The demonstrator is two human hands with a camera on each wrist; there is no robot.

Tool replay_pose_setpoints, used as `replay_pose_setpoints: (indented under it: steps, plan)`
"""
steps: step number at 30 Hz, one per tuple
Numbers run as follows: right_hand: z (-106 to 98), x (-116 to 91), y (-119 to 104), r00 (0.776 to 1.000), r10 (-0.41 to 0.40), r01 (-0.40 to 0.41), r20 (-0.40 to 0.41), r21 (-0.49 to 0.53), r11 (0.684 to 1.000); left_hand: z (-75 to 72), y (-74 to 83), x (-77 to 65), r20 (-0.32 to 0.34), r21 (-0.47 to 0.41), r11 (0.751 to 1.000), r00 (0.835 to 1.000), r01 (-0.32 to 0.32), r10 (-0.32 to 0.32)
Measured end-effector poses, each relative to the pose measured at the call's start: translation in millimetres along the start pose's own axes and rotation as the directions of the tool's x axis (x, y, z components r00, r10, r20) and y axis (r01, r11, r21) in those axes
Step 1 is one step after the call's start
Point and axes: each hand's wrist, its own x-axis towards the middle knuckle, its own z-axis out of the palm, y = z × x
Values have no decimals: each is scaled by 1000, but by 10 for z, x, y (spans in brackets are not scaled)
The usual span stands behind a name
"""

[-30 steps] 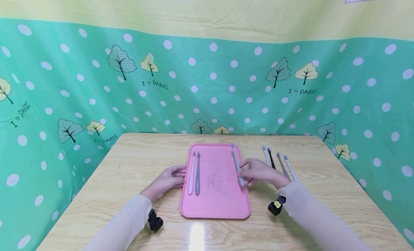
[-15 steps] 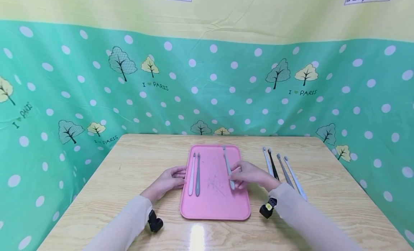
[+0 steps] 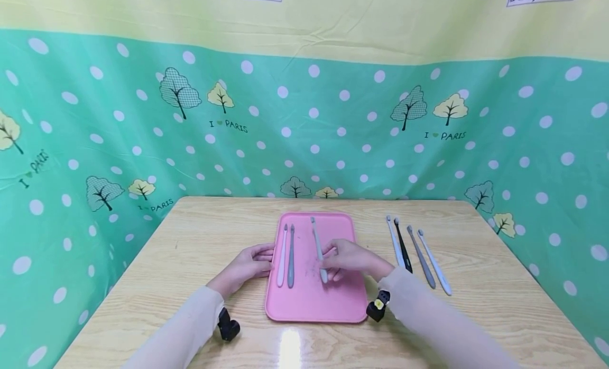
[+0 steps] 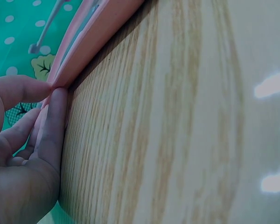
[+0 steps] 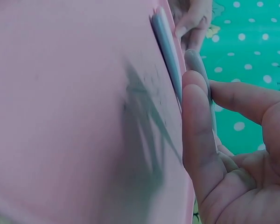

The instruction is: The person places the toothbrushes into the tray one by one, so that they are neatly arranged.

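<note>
My right hand [image 3: 351,257] pinches a pale grey-green toothbrush [image 3: 317,241] near its handle end, thumb on one side and fingers on the other. It hangs close over the middle of a pink tray [image 3: 316,308], brush head pointing away, and casts a shadow there in the right wrist view. On the tray's left side lie a pinkish-white toothbrush [image 3: 282,258] and a grey toothbrush [image 3: 291,260], side by side. My left hand [image 3: 243,267] holds the tray's left rim between thumb and finger, as the left wrist view shows.
Right of the tray, several toothbrushes lie in a slanted row on the wooden table [image 3: 495,284]: a light blue one [image 3: 395,242], a black one [image 3: 403,247], a grey one [image 3: 421,257] and another light blue one [image 3: 435,263]. A green dotted curtain [image 3: 333,147] hangs behind.
My right hand has carried the grey-green toothbrush leftward, from the tray's right edge to over its middle. The left hand stays at the rim. More of the row at right shows now.
</note>
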Motion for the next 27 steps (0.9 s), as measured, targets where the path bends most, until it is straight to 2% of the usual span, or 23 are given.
replay_pose_setpoints:
  steps: [8,13,27]
  plan:
    - [136,70,-62,1000,20,-20,17,8,1000,-5,3,-11,12,-5,1000,1000,1,-1]
    - [208,89,-94,999,43,-44,19,58,997,-10,6,-2,9,-8,1000,1000,-4,4]
    - [349,286,-38,996,82,-84,26,85,993,-7,18,-24,25,-16,1000,1000,-12,13]
